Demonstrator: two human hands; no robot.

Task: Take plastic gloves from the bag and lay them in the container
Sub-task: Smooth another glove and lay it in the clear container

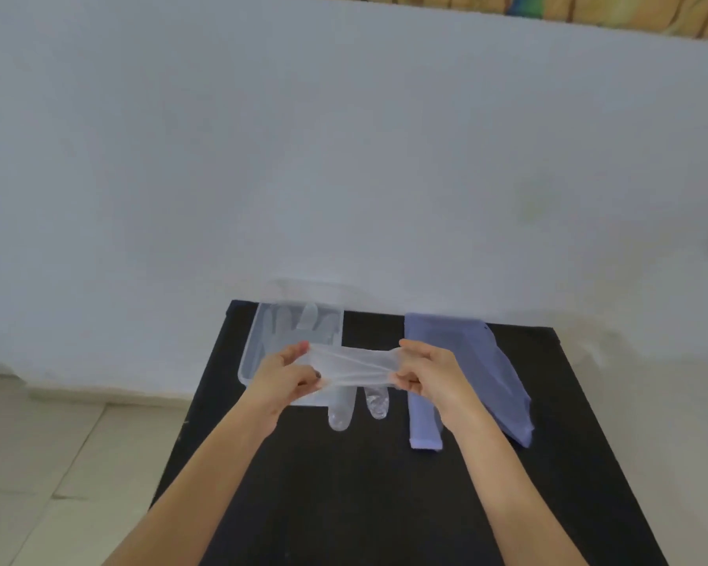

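Observation:
A clear plastic glove [354, 367] is stretched flat between my two hands above the black table [344, 504]. My left hand [289, 375] pinches its left edge and my right hand [426, 371] pinches its right edge. Two of the glove's fingers hang down below my hands. Behind my left hand lies the clear plastic container [250, 353], with clear gloves [303, 320] lying inside it. The pale purple bag [479, 361] lies flat on the table behind and to the right of my right hand.
The black table stands against a white wall [344, 157]. Pale floor tiles [58, 463] show to the left of the table and a strip of floor to the right.

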